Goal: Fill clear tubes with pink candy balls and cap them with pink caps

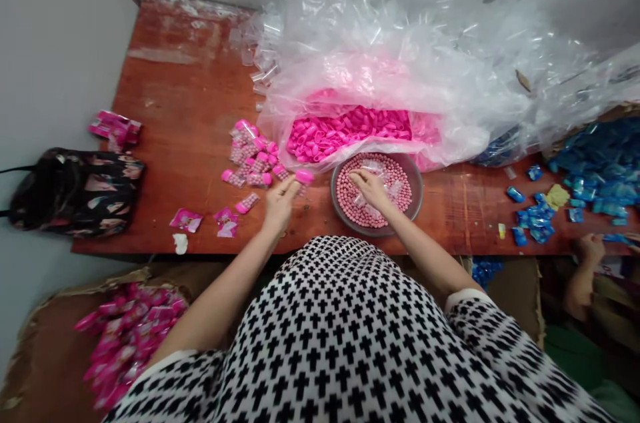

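Note:
My left hand is closed on a small clear bottle with a pink cap, held just left of the basin. Over the grey basin my right hand reaches in with its fingers bent together; what they hold, if anything, I cannot make out. Pink beads fill the basin, and clear plastic containers lie on top of them. Beside my left hand rests a heap of pink-capped bottles filled with pink beads. One such bottle lies apart, nearer the table's edge.
Behind the basin, a large plastic bag spills pink caps. Pink packets and a black patterned bag are at left. A carton of pink packets stands below. At right are blue packets and another person's hand.

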`<state>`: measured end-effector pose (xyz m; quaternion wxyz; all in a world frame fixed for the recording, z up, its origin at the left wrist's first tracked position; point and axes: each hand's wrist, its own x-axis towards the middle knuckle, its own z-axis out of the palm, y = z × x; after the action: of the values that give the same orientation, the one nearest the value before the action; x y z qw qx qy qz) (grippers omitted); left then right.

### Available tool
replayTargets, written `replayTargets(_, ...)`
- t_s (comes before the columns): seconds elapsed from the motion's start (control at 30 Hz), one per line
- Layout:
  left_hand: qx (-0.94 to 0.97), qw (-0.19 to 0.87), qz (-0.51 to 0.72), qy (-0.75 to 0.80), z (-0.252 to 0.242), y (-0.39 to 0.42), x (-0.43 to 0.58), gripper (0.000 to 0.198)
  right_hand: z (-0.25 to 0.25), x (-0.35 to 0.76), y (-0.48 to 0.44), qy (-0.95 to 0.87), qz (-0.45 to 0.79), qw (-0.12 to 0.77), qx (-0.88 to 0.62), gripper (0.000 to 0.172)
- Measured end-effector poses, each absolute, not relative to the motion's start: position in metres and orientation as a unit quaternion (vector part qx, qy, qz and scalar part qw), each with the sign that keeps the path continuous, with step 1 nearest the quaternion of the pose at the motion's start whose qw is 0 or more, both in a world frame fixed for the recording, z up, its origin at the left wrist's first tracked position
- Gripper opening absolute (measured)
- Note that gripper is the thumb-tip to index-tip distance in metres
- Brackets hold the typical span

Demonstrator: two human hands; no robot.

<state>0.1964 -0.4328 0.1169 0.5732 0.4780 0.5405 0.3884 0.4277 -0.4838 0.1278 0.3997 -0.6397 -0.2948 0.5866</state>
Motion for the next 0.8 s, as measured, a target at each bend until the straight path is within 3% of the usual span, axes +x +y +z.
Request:
replayTargets(0.03,0.476,0.538,0.415,0.558,0.117,-0.419,0.185,0.041,0.125,0.442,-0.477,-0.326,0.534,0.385,-0.679,0.024)
replayTargets(0.17,0.525,0.457,0.45,0.559,0.118,-0.38,0.153,0.035,0.107,0.484,-0.456,-0.574,0.174,0.046,-0.799,0.029)
replayTargets(0.27,0.548,0.449,0.436,0.555,0.12,-0.387,0.166,0.037,0.095,0.495,-0.452,-0.617,0.093,-0.076,-0.778,0.026)
replayTargets(0.37,0.542,0.534,0.376,0.529,0.118,-0.414,0.211,0.042,0.094,0.498,-0.461,-0.632,0.107,-0.042,-0.766,0.034)
replayTargets(0.5,0.505,0.653,0.305,0.474,0.109,-0.442,0.279,0.046,0.108,0.494,-0.483,-0.672,0.249,0.122,-0.687,0.045)
replayTargets(0.57,0.51,0.664,0.292,0.462,0.106,-0.448,0.301,0.043,0.115,0.49,-0.494,-0.694,0.285,0.174,-0.638,0.044)
replayTargets(0.8,0.538,0.625,0.299,0.48,0.109,-0.456,0.314,0.019,0.119,0.489,-0.521,-0.672,0.331,0.221,-0.624,0.043)
